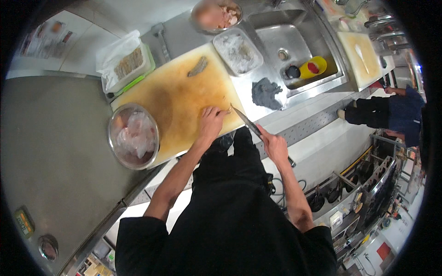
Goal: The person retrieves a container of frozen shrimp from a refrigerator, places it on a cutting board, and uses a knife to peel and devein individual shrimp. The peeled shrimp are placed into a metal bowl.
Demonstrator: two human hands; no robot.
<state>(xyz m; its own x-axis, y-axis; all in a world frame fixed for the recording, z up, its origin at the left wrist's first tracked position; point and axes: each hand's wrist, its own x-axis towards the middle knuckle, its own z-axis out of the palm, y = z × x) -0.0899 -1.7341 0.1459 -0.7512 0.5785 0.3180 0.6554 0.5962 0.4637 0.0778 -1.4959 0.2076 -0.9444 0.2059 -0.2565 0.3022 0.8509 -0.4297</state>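
My right hand (pixel 275 146) grips a long kitchen knife (pixel 248 121), its tip over the near right corner of a stained cutting board (pixel 183 100). My left hand (pixel 211 123) is low over the board, fingertips on a small piece of food (pixel 228 109) close to the knife tip; the fingers partly hide it. Towards the board's far edge lies one grey prawn-like piece (pixel 198 66). A paper-lined tub (pixel 115 81) at the far left corner holds a row of similar grey pieces (pixel 129 63). Beyond the right edge, a white plastic tub (pixel 238 51) contains what looks like ice.
A steel bowl (pixel 109 138) with a clear plastic bag overlaps the board's left side. To the right are a crumpled grey cloth (pixel 266 93) and a sink (pixel 276 38) with a yellow container (pixel 313 67). Another person (pixel 383 110) stands farther right. A digital display (pixel 24 222) sits lower left.
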